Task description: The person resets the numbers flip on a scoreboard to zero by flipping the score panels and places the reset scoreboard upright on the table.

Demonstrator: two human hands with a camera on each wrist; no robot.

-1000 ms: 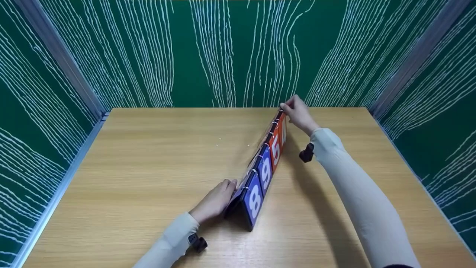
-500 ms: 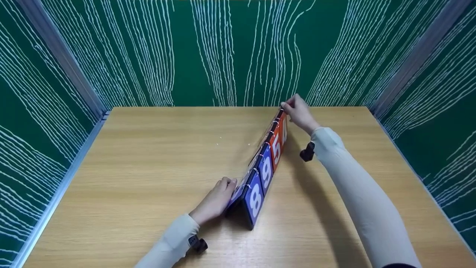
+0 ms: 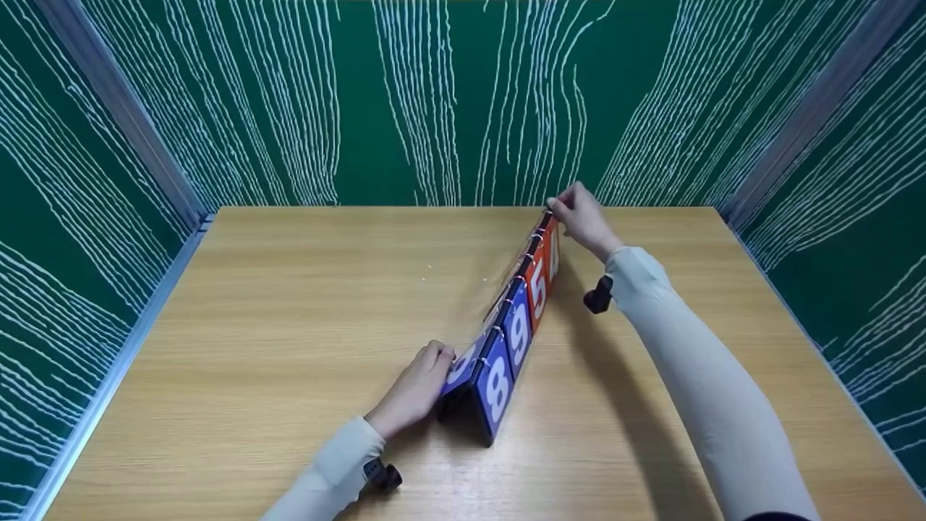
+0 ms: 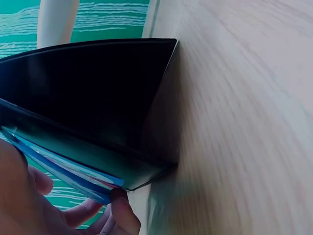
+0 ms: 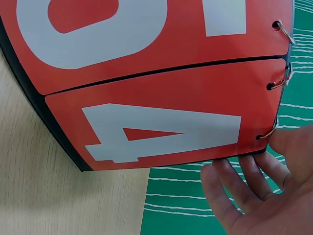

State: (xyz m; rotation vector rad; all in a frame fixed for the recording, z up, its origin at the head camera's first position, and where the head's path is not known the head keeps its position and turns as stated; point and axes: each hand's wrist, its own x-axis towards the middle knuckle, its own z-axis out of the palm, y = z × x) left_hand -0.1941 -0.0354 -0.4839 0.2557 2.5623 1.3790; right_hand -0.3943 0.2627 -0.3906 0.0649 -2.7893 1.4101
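A tent-shaped flip scoreboard [image 3: 515, 329] stands slantwise on the table, its ringed number cards reading 8, 9, 5 and 4 on the right-hand face. On the other face, my left hand [image 3: 416, 387] is at the near end, pinching the blue number cards [image 4: 73, 169] near their edge. The left wrist view shows these cards standing slightly off the black backing [image 4: 73, 88]. At the far end, my right hand [image 3: 584, 223] holds the top corner of the scoreboard, beside the red card with the 4 [image 5: 161, 129]. Its thumb is by the last metal ring.
The scoreboard stands on a wood-grain table [image 3: 304, 311]. Tiny white specks [image 3: 427, 273] lie left of it. Green walls [image 3: 463, 101] with wavy white lines rise behind and at both sides, joined by grey posts [image 3: 123, 108].
The left hand has shifted slightly up and left at the near end. More of a blue card's face with a white digit now shows beside it. The right hand keeps its place.
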